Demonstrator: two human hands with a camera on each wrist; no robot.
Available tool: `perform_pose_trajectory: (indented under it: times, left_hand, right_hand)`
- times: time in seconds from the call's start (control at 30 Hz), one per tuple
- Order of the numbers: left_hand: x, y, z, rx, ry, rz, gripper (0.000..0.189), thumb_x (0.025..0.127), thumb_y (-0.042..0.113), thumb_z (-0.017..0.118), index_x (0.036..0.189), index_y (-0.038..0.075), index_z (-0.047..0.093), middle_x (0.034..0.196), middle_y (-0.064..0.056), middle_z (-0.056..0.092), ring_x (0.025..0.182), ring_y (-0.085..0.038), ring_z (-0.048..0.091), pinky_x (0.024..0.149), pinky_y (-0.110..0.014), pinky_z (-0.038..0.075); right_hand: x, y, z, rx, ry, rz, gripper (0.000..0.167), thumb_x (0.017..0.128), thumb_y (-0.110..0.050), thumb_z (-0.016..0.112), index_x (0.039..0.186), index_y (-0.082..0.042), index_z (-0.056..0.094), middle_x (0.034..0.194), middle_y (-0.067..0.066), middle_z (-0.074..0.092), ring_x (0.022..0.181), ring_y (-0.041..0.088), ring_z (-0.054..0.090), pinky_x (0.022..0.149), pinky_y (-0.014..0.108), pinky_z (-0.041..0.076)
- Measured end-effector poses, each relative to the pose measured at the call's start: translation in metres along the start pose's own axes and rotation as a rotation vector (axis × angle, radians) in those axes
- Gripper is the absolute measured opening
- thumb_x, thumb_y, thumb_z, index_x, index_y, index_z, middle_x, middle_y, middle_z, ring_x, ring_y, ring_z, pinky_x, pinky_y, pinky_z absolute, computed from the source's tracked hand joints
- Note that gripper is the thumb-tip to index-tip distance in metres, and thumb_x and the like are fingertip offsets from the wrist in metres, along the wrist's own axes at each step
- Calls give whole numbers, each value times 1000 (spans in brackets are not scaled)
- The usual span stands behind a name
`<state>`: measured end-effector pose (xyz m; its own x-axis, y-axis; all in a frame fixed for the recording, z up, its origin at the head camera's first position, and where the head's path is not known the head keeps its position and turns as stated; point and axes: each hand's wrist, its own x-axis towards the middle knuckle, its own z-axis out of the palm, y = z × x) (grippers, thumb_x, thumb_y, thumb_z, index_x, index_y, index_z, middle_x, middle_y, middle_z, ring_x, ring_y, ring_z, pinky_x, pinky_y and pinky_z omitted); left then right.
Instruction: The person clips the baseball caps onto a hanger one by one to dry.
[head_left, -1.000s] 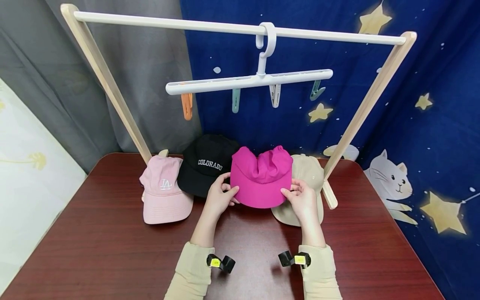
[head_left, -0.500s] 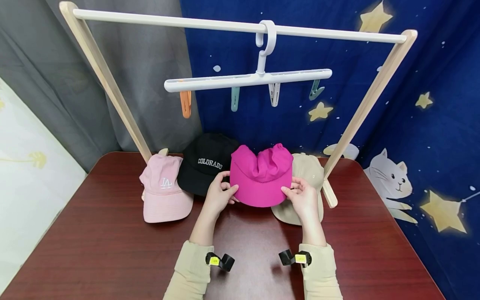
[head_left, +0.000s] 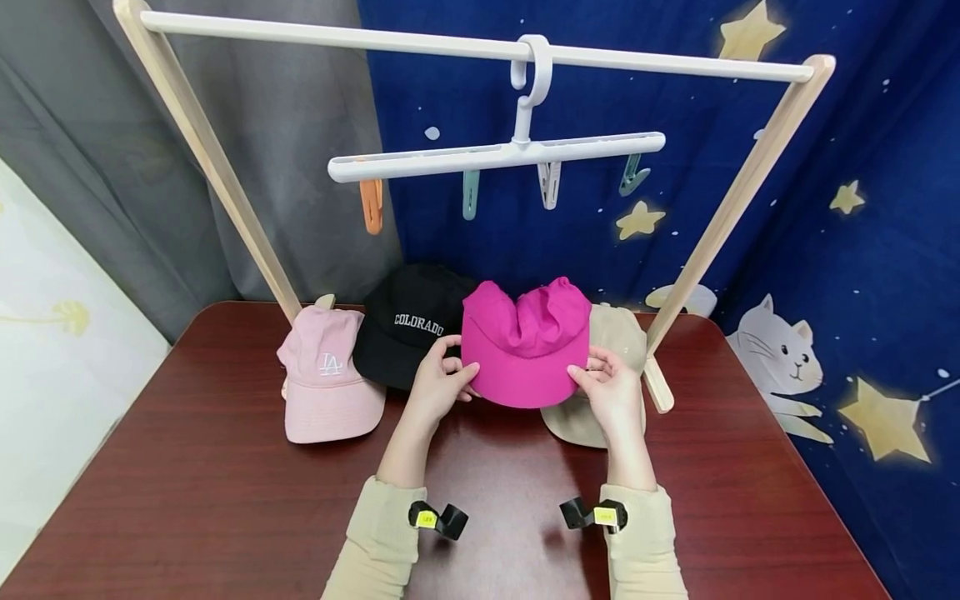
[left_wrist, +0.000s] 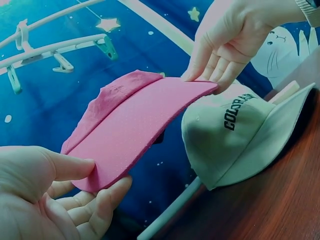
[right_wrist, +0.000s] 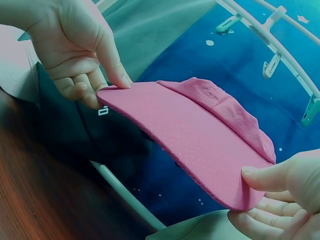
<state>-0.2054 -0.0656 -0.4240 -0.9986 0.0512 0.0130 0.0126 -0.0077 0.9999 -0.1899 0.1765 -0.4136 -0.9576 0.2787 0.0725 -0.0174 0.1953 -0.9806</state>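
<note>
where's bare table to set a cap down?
Bare table: left of the left sleeve, in front of the pink cap; between the sleeves; right of the right sleeve, in front of the rack foot. Crowded at back: pink cap, black cap, beige cap, magenta cap held close.

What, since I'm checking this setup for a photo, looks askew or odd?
Two things: the crown of the bright pink cap is caved in at the middle, unlike the rounded black cap; and the white hanger slants against the rail, tilted or turned. Nothing looks spilled.
</note>
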Motion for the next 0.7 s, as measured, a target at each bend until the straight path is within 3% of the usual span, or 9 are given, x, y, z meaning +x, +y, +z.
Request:
perform_pose_trajectory:
  times: [0.33, 0.7]
  left_hand:
    - [0, 2, -4, -25, -39, -12, 45, 92, -1, 60, 133, -1, 41, 70, -12, 58, 50, -15, 60, 46, -28, 46]
    - [3, 12, -3, 14, -30, 22, 25, 90, -4, 62, 114, -5, 55, 70, -7, 62, 57, -28, 64, 47, -23, 47]
  right_hand:
    - [-1, -5, -2, 3, -10, -14, 41, 85, 0, 71, 123, 6, 57, 102, 22, 63, 72, 0, 61, 67, 15, 50]
    - [3, -4, -5, -16, 0, -61, 40, 84, 1, 71, 121, 9, 58, 100, 22, 64, 72, -2, 60, 66, 13, 49]
